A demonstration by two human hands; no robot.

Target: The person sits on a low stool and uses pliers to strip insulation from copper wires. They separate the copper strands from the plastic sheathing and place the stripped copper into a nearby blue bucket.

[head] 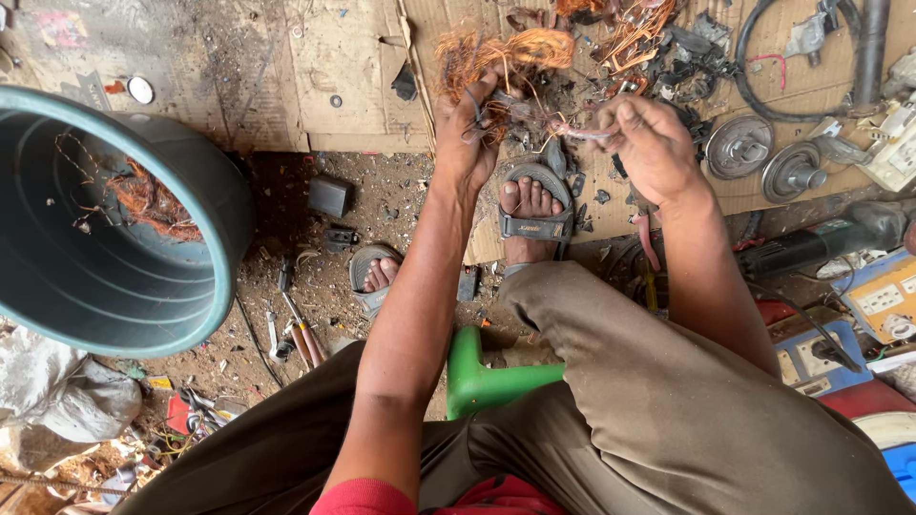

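My left hand grips a tangled bundle of copper wire held above flattened cardboard. My right hand pinches a thin strand that runs from the same bundle, just to its right. Both hands are raised over my sandalled right foot. More copper wire lies on the cardboard behind the hands.
A large teal tub with some copper wire inside stands at the left. Round metal parts, a black cable loop and electrical scrap lie at the right. Hand tools lie on the dirt. A green stool is under me.
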